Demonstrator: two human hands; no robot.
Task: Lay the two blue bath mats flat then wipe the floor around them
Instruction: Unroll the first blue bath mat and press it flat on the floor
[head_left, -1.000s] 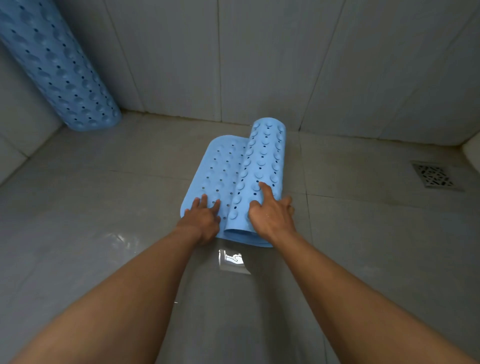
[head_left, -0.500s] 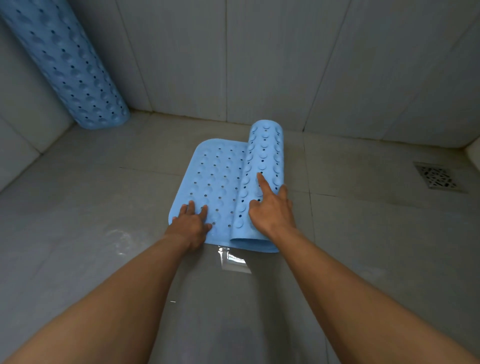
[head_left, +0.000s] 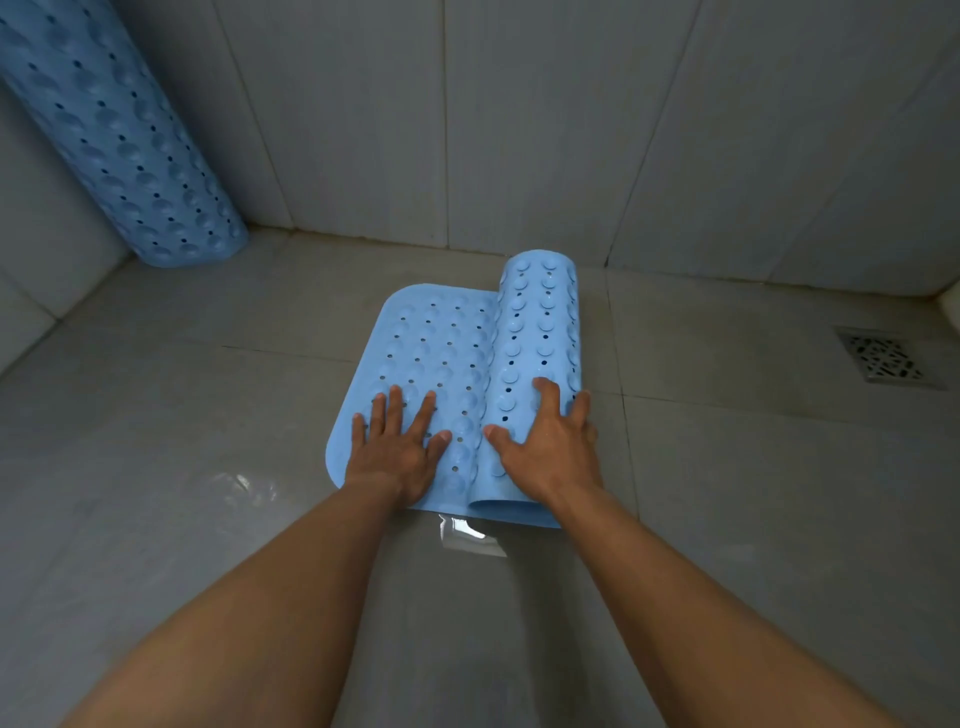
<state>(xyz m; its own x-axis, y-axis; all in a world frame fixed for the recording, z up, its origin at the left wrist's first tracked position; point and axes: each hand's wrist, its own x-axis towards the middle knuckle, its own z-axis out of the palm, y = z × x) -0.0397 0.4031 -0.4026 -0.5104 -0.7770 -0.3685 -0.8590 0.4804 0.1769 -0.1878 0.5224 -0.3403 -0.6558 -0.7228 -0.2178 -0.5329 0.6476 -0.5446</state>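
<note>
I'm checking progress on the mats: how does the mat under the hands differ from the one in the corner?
The mat under the hands lies on the floor, partly unrolled; the corner mat is fully rolled and leans against the wall. The left hand presses the near mat's flat part and the right hand rests on its roll; nobody touches the corner mat. Both are blue with holes and suction cups.

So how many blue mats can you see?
2. One mat lies half unrolled on the floor under both hands. The other mat is rolled up, leaning in the far left corner. None seem hidden.
</note>
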